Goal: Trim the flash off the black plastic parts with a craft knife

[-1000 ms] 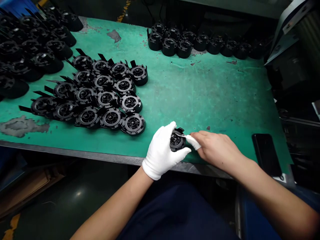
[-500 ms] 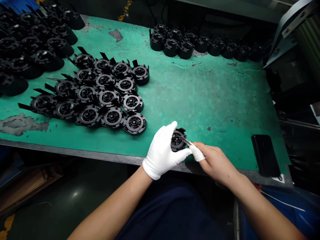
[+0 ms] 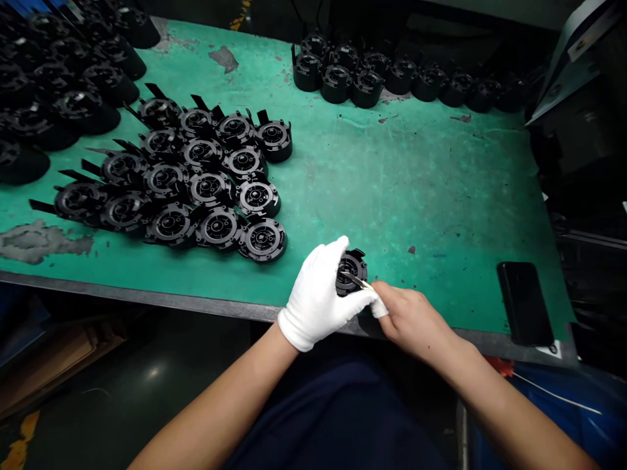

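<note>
My left hand [image 3: 318, 294], in a white glove, is curled around a round black plastic housing [image 3: 356, 264] at the table's near edge. The housing's ringed face points up, and a short tab stands out at its far side. My right hand [image 3: 411, 313] is bare apart from a white wrap on the thumb. It grips a slim pointed metal blade [image 3: 353, 279], whose tip lies over the middle of the housing's face. The blade's handle is hidden in the fist. Thumb of the glove and wrapped thumb come close together at the housing's near right side.
On the green table [image 3: 392, 189], a block of similar black housings [image 3: 220, 225] stands to the left. Taller black housings [image 3: 91, 111] crowd the far left, and a row of more housings [image 3: 367, 88] lines the back. A black phone [image 3: 525, 303] lies at the right edge.
My right hand has shifted slightly left, and the blade's tip has moved left and a little down across the housing's face. My left hand keeps its hold; the view has tilted slightly.
</note>
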`<action>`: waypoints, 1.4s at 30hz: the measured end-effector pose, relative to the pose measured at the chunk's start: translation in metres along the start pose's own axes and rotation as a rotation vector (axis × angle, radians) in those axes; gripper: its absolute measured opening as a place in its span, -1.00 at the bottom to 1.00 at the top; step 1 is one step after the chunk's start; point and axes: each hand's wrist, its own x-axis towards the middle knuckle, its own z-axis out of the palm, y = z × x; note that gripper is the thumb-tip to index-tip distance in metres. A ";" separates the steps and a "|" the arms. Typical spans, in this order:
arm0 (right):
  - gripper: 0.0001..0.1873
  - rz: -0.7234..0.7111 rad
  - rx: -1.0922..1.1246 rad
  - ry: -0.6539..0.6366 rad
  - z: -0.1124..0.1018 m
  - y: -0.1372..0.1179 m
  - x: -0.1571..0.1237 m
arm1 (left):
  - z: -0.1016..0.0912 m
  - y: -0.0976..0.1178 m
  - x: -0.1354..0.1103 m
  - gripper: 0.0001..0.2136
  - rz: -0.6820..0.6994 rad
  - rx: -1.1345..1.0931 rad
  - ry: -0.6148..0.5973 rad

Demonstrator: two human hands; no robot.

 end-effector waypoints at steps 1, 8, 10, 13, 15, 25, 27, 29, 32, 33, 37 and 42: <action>-0.78 -0.008 -0.003 -0.018 -0.003 0.001 0.001 | 0.000 0.000 0.000 -0.15 0.000 0.004 -0.005; -0.57 -0.076 0.003 0.018 -0.024 0.008 0.000 | 0.000 -0.002 -0.002 -0.15 0.041 0.033 0.025; -0.55 -0.045 -0.062 -0.028 -0.030 0.008 0.002 | 0.000 -0.003 -0.002 -0.15 0.053 0.033 0.030; -0.54 -0.017 -0.155 -0.125 -0.039 0.005 0.007 | 0.000 -0.002 -0.001 -0.16 0.055 0.038 0.033; -0.53 -0.030 -0.210 -0.188 -0.046 0.003 0.010 | 0.000 -0.002 -0.001 -0.17 0.058 0.042 0.037; -0.54 -0.075 -0.272 -0.131 -0.057 0.009 0.009 | 0.001 -0.002 -0.001 -0.21 0.047 0.009 0.049; -0.54 -0.076 -0.291 -0.157 -0.058 0.009 0.011 | 0.001 -0.002 -0.001 -0.22 0.045 0.005 0.050; -0.53 -0.095 -0.292 -0.200 -0.060 0.010 0.012 | 0.000 -0.001 -0.001 -0.21 0.040 -0.003 0.063; -0.56 -0.086 -0.244 -0.156 -0.067 0.016 0.009 | -0.002 0.000 -0.001 -0.27 0.031 -0.028 0.073; -0.57 -0.068 -0.221 -0.110 -0.069 0.020 0.007 | -0.003 0.001 -0.001 -0.33 0.040 -0.043 0.072; -0.59 -0.016 -0.119 0.058 -0.070 0.035 -0.005 | -0.006 0.003 -0.003 -0.75 0.116 -0.136 0.077; -0.56 -0.060 -0.010 0.115 -0.057 0.046 -0.011 | -0.005 0.004 -0.004 -0.76 0.065 -0.153 0.094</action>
